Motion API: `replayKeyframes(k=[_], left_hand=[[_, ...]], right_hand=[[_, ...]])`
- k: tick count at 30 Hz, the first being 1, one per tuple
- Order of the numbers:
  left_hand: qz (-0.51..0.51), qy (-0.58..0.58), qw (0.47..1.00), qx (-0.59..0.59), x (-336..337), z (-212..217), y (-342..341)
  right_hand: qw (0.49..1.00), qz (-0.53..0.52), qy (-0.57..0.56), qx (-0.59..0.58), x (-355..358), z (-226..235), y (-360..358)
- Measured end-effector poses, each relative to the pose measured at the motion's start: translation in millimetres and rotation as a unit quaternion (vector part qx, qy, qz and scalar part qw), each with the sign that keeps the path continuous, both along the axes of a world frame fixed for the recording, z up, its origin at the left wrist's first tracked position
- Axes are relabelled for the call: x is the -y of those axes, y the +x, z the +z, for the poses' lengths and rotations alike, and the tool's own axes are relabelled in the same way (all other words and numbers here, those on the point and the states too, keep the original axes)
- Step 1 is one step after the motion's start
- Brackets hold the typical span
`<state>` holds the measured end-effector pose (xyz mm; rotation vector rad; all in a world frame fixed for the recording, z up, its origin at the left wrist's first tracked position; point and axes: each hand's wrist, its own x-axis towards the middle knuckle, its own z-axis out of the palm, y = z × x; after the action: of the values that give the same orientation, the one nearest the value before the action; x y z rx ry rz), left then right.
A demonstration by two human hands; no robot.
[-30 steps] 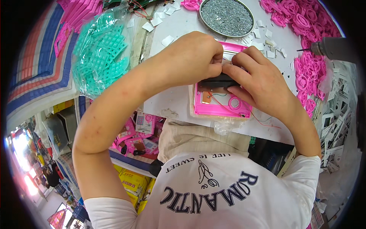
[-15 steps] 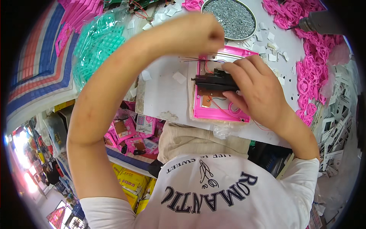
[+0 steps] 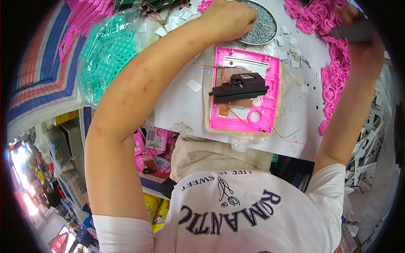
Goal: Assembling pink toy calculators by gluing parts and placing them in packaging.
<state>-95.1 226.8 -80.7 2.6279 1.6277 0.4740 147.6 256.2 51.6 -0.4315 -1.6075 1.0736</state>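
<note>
A pink plastic housing (image 3: 270, 90) lies open on the white table (image 3: 181, 101), with a black module (image 3: 240, 86) across its middle and thin red and blue wires running from it. My left hand (image 3: 232, 19) reaches over the round metal tray of small screws (image 3: 263, 27), fingers down at its rim; whether it pinches a screw is hidden. My right hand (image 3: 358, 29) is raised at the far right, closed around a grey tool handle (image 3: 350, 33).
A bag of teal plastic grids (image 3: 107, 55) lies to the left. Pink ring-shaped parts (image 3: 333, 76) are heaped on the right. White paper scraps (image 3: 194, 85) dot the table. Pink boxes and clutter sit under the table edge.
Both hands have left the pink housing and black module. My left hand went up to the screw tray, and my right hand went up and right to the grey tool.
</note>
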Motion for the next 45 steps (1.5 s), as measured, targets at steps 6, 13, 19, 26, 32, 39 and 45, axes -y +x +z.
replayKeyframes(k=[6, 13, 19, 26, 32, 39, 45], left_hand=[[0.05, 0.017, 0.998, -0.031, -14, -7, -3], [0.076, -0.142, 0.952, 0.26, 32, 64, -1], [-0.032, -0.125, 0.928, 0.35, 173, 78, 11], [0.052, 0.055, 0.945, 0.318, 205, 35, 30], [0.057, 0.053, 0.936, 0.344, 203, 32, 28], [0.168, 0.108, 0.931, 0.304, 207, 31, 29], [0.164, 0.069, 0.961, 0.212, 204, 9, 19]], right_hand=[[0.998, 0.06, -0.032, -0.009, 21, -11, -22], [0.984, 0.121, -0.13, 0.001, 53, -9, -5], [0.934, 0.334, -0.123, -0.029, 89, -18, 1], [0.924, 0.371, -0.087, -0.022, 121, -9, -27], [0.927, 0.36, -0.101, -0.005, 128, -12, -33], [0.946, 0.32, -0.061, -0.01, 125, -16, -40], [0.964, 0.264, -0.015, -0.005, 114, -40, -56]])
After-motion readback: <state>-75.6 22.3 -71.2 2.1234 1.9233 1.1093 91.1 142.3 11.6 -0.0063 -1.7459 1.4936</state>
